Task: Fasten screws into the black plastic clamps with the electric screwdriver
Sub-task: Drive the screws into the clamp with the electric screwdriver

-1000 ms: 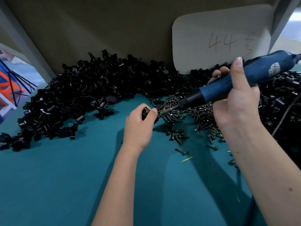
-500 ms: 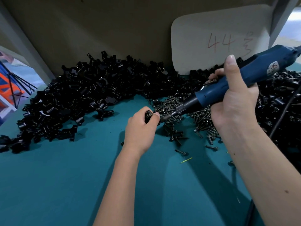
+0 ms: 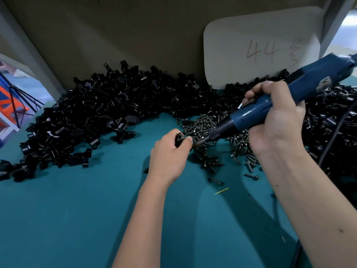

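My left hand [image 3: 170,153] pinches a small black plastic clamp [image 3: 179,139] just above the teal table, mostly hidden by my fingers. My right hand [image 3: 274,120] grips the blue electric screwdriver [image 3: 270,100], which slants down to the left. Its dark tip [image 3: 199,143] meets the clamp at my left fingertips. A pile of dark screws [image 3: 204,122] lies right behind the tip. A large heap of black clamps [image 3: 96,113] covers the back left of the table.
More black clamps [image 3: 332,122] lie heaped at the right, with the screwdriver's cable [image 3: 328,144] over them. A pale card marked 44 [image 3: 260,47] leans against the brown back wall. Loose screws [image 3: 216,180] lie on the teal table [image 3: 77,219] near my wrists.
The screwdriver has swung down and left until its tip reaches the clamp in my left hand. My right thumb, raised before, now wraps the handle. My left hand has barely moved.
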`<state>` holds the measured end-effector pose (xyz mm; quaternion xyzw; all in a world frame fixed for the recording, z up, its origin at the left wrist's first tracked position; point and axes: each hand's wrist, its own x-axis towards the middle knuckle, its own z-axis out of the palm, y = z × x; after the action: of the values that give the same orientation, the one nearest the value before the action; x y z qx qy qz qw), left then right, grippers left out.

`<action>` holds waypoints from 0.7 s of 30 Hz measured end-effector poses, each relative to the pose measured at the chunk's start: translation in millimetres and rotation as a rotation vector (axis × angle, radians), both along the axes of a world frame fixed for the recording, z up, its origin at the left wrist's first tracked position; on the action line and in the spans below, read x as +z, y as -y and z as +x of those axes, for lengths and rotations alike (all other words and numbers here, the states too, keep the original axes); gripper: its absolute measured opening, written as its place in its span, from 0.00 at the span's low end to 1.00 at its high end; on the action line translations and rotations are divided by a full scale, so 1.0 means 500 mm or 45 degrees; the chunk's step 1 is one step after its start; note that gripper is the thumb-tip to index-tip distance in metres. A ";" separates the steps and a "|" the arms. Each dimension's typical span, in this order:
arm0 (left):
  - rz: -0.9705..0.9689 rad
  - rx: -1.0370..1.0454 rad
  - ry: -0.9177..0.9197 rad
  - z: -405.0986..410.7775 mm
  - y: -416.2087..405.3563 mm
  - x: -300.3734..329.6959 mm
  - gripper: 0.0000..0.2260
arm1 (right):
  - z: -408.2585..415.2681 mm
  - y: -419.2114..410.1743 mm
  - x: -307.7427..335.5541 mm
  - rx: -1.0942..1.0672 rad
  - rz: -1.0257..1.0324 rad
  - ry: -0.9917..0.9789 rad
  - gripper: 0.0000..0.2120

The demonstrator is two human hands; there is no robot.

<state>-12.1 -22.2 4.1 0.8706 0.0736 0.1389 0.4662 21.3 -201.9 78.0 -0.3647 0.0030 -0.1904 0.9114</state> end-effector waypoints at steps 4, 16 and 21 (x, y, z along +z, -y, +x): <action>-0.004 -0.003 0.000 0.000 0.000 -0.001 0.17 | -0.001 -0.003 0.002 0.002 0.003 0.012 0.11; -0.017 0.008 -0.025 0.004 -0.001 -0.005 0.17 | -0.003 -0.007 0.004 0.026 0.007 0.040 0.12; -0.010 0.011 -0.023 0.004 0.000 -0.007 0.17 | -0.001 -0.007 0.000 0.019 -0.002 0.022 0.12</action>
<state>-10.3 -22.2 0.8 0.8697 0.0822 0.1327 0.4683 20.8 -198.5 78.2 -0.3638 -0.0076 -0.1869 0.9125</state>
